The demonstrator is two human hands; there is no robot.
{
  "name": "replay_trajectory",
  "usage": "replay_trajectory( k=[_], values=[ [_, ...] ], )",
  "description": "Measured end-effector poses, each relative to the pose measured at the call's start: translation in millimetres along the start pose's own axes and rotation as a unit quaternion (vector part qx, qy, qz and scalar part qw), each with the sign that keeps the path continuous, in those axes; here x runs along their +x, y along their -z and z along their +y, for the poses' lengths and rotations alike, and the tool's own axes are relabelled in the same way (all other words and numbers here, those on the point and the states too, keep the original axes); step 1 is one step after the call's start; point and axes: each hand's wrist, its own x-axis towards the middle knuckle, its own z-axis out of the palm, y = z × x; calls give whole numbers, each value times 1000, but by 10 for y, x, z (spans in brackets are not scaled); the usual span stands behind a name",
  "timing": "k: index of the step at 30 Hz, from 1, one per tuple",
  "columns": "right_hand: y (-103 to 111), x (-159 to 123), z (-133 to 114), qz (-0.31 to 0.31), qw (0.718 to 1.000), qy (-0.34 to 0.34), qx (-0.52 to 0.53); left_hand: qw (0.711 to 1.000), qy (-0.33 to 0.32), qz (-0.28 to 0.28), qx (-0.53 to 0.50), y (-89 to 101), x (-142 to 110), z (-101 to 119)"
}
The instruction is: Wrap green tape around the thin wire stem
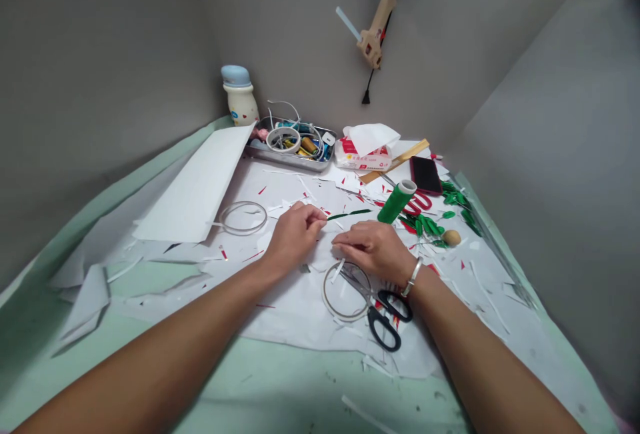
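Observation:
In the middle of the table my left hand (297,231) pinches one end of a thin dark green strip (357,212), which points to the right. Close beside it, my right hand (373,247) has its fingers pressed together; what sits between them, if anything, is too small to make out. Behind the right hand stands a slightly tilted spool of green thread (395,203). Black-handled scissors (385,334) lie under and in front of that hand, their blades across a ring-shaped roll of tape (326,297). Green leaf-like pieces (427,225) are heaped to the right.
A metal tray (300,161) of spools and cords stands at the back, beside a cream bottle (243,104) and a tissue pack (365,156). White sheets (195,187) lie left. A phone (426,175), red-handled scissors (419,203) and a wooden ball (452,238) are right. A glue gun (375,37) hangs above.

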Motion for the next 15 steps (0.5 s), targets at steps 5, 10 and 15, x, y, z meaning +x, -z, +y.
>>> replay_trajectory(
  k=[5,10,15],
  values=[
    [50,12,40,75,997,0,-18,983,-119,-28,136,-6,-81,8],
    [100,20,186,133,974,-114,142,977,-161,-126,61,27,-69,86],
    [74,-6,306,41,960,-182,211,971,-60,-181,-145,38,-19,93]
  ],
)
